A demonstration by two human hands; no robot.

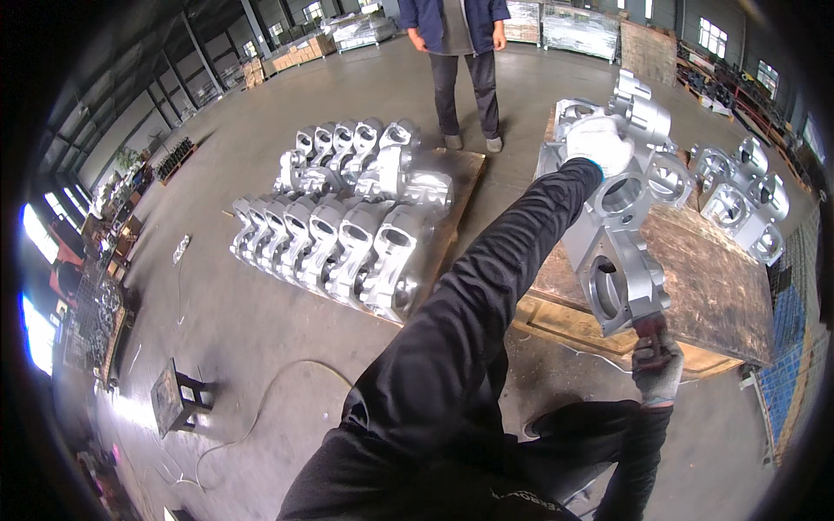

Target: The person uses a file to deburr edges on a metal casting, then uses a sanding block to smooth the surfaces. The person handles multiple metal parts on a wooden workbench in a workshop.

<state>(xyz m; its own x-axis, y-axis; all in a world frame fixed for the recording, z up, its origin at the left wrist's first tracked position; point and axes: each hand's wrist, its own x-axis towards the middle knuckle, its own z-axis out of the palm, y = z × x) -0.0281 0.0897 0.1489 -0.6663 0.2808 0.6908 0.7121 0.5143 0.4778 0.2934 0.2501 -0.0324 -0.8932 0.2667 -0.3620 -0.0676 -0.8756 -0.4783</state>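
A silver metal casting with large round openings lies along the left side of the wooden-topped crate, its near end jutting past the crate's front edge. My left hand, in a white glove, reaches across to the far part of the castings and is closed over the metal; its fingertips are partly hidden. My right hand, in a grey and dark red glove, grips the near end of the casting from below. More silver castings stand just beyond my left hand.
Another group of castings sits at the crate's right. Left of my arm, rows of similar castings fill a low wooden pallet. A person stands beyond it. A small stool and a hose are on the floor.
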